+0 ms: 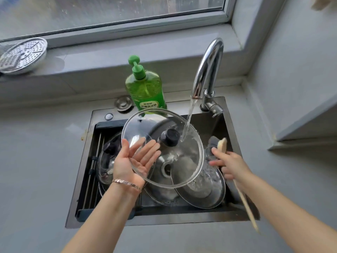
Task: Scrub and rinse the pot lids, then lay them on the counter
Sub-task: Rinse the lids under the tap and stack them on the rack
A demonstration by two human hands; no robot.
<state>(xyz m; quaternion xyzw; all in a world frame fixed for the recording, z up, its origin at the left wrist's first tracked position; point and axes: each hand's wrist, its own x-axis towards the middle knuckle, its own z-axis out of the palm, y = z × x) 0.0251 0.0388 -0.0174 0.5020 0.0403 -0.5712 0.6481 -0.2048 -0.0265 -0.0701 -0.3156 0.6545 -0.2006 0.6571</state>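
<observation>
A clear glass lid (184,161) with a black knob is held tilted over the dark sink (228,125). My left hand (135,159) supports its left rim, palm up, fingers spread under the glass. Water from the chrome tap (206,70) hits the lid just right of the knob. My right hand (231,163) grips a wooden-handled scrub brush (221,146) at the lid's right edge, its handle trailing toward me. Below lie a steel lid (206,194) and another glass lid (107,161) with a black knob on the left.
A green dish soap bottle (145,88) stands behind the sink. A perforated steel steamer plate (22,55) leans on the window sill at far left. Grey counter (36,161) flanks the sink on both sides. A drain rack (93,161) lines the sink's left side.
</observation>
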